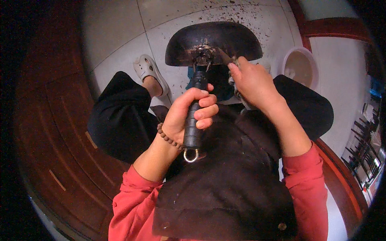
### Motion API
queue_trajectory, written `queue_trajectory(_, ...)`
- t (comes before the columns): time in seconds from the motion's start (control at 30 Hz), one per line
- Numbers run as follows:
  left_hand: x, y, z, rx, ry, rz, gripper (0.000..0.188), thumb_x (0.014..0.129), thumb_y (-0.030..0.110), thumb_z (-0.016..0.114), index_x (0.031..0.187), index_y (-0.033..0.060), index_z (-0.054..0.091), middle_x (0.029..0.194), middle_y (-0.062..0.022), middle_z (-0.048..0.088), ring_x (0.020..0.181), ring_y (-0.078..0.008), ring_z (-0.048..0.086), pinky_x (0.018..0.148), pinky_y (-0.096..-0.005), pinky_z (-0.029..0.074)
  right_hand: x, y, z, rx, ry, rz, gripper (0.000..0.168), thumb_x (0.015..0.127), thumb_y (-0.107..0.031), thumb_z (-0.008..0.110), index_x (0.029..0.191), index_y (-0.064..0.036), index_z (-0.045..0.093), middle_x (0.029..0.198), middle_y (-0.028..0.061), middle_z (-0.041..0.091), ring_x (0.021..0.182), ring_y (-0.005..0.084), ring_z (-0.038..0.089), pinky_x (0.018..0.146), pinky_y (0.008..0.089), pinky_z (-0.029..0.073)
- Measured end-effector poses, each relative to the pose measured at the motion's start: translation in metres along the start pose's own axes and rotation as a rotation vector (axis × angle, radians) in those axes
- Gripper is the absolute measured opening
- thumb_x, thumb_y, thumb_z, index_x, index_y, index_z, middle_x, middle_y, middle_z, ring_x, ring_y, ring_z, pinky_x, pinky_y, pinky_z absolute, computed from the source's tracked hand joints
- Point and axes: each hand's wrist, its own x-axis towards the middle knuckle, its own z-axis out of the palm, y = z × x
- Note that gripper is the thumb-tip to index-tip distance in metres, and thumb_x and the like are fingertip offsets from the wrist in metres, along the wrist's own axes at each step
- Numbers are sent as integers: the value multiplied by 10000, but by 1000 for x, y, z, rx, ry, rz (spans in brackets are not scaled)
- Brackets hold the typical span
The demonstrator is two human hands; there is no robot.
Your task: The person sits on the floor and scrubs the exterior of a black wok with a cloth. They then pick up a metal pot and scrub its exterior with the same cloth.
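A blackened metal wok [217, 36] is tilted up in front of me, its scorched outside facing me around the handle joint. My left hand [196, 111] is closed around its ribbed black handle [193, 132], which ends in a metal hanging ring [191, 156]. My right hand [251, 78] holds a thin metal blade [224, 56], its tip against the wok's outside near the handle joint. Its grip is mostly hidden by my fingers. A pale rag [241, 98] hangs below my right hand; whether I hold it is unclear.
Dark flakes [235, 10] are scattered over the floor tiles [172, 22] beyond the wok. A pale round tub [315, 67] stands to the right, beside my knee. My shoe [149, 70] is on the left. Brown wooden panels [60, 120] line the left side.
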Motion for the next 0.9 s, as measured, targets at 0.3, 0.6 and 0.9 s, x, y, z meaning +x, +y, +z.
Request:
queue_trajectory(0.3,7,-14,14,43,106,-11,101,830,112,484,751,80,430,616,10,415,463,-74,368,398,-217,346,-3,-15,1,-19,-25,-7,330,864,-327,443,874,-12,541,758,238,605,742,410,595,662,494,480)
queue_trajectory(0.6,-5,-6,27,18,127,-23,228,867,148,437,651,78,413,529,19,365,435,-70,349,375,-204,335,2,-13,-27,-70,54,46,354,867,-317,415,903,4,560,821,240,604,807,396,587,705,495,466)
queue_trajectory(0.9,10,-6,17,103,127,-20,89,806,85,504,777,60,424,634,-16,454,482,-91,419,414,-249,378,-5,-37,-4,-66,-35,158,357,870,-349,409,915,-22,547,820,231,605,790,413,582,702,497,464)
